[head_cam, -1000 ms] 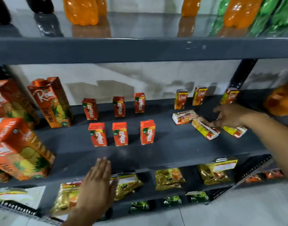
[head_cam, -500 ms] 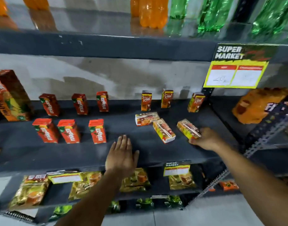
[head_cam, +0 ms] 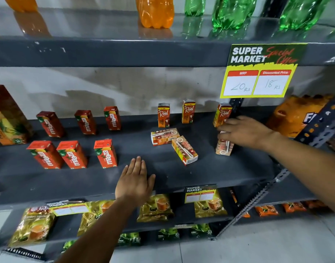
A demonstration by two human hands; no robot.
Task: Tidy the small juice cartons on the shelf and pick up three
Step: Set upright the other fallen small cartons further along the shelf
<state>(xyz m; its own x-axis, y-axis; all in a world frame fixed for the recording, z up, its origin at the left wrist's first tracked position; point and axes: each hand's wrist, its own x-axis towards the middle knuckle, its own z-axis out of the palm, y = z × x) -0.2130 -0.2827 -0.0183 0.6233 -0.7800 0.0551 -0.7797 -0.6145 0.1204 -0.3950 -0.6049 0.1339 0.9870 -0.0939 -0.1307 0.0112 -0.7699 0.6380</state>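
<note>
Small Real juice cartons stand at the back of the dark shelf [head_cam: 182, 173]: one [head_cam: 163, 115], a second [head_cam: 188, 112] and a third [head_cam: 221, 114]. Two more lie flat in the middle, one sideways [head_cam: 163, 136], one angled [head_cam: 184, 149]. My right hand [head_cam: 242, 132] grips another small carton [head_cam: 224, 147] and holds it upright on the shelf at the right. My left hand [head_cam: 135, 180] rests flat, fingers together, on the shelf's front part, holding nothing. Red Maaza cartons [head_cam: 106, 153] stand in two rows to the left.
A large pineapple juice carton [head_cam: 7, 118] stands at far left. A yellow price sign [head_cam: 261, 73] hangs from the upper shelf, which bears orange and green bottles [head_cam: 155, 12]. Gold tea packets [head_cam: 155, 207] fill the shelf below. An orange bag [head_cam: 295, 116] sits right of the slotted upright.
My right hand has stood the rightmost fallen carton upright and moved it back a little. My left hand has stayed flat on the shelf front. The view has shifted right.
</note>
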